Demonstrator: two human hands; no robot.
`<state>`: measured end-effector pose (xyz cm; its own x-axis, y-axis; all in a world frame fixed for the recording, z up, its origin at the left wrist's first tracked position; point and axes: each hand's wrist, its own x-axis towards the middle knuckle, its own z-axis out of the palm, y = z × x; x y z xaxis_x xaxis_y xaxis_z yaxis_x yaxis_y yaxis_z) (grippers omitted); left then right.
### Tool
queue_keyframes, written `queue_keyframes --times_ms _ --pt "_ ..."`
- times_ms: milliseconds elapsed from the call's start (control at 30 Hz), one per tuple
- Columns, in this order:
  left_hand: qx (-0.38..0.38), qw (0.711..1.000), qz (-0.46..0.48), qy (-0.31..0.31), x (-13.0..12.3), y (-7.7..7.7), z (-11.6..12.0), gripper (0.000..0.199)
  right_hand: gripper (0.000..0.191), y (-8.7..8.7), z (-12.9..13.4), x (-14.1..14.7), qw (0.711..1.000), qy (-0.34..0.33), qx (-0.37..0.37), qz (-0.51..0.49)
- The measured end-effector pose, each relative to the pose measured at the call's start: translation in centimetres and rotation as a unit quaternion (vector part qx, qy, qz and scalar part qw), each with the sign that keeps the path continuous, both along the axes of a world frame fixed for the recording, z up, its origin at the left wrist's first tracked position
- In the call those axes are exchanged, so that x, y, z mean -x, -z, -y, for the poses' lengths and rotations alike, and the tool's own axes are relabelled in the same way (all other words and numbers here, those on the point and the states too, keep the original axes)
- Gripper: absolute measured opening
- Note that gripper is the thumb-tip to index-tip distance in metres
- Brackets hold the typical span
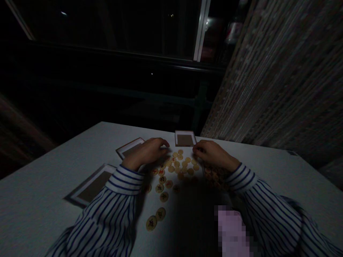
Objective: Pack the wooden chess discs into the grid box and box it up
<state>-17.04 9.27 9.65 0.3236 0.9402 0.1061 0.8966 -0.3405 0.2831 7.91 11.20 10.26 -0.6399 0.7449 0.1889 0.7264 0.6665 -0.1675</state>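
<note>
On the white table (40,185), a larger shallow tray (92,186) is lying open side up outside the striped left sleeve (107,210), probably so that it is leaving the forearm room. A second tray (132,148) is lying just beyond it, partly hidden by the left hand (150,151); that hand is arching, half-curled, with thumb and forefinger parted and nothing showing in its hold. Right of the left wrist, lettered discs (159,188) are trailing toward the viewer in a loose line, lying flat, so their characters are facing up. Plain-faced discs (184,164) are gathering between the hands, seemingly where both can be reaching them. A third tray (185,140) is lying open behind these, close to the right fingertips. The right hand (211,151) is bending downward with its fingers curled in, and a darker heap of discs (214,176) is crowding on its near side; in this dimness I cannot tell whether the fingers are gripping anything or how many the heap is holding. A pixelated pink patch (232,228) is covering the lower right. Counting up, two hands and three trays are showing, with about a dozen lettered discs and roughly fifteen plain ones outside the heap.
</note>
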Motion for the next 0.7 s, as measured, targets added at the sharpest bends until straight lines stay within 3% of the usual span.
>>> queue_keyframes --times_ms 433,700 --pt "-0.002 0.999 -0.032 0.028 -0.3 2.3 -1.0 0.03 0.023 2.1 -0.6 3.3 0.997 -0.008 0.027 0.073" --pt "0.004 0.998 -0.063 0.019 -1.6 2.2 -0.5 0.028 0.028 2.1 -0.3 4.5 0.994 0.01 0.026 0.109"
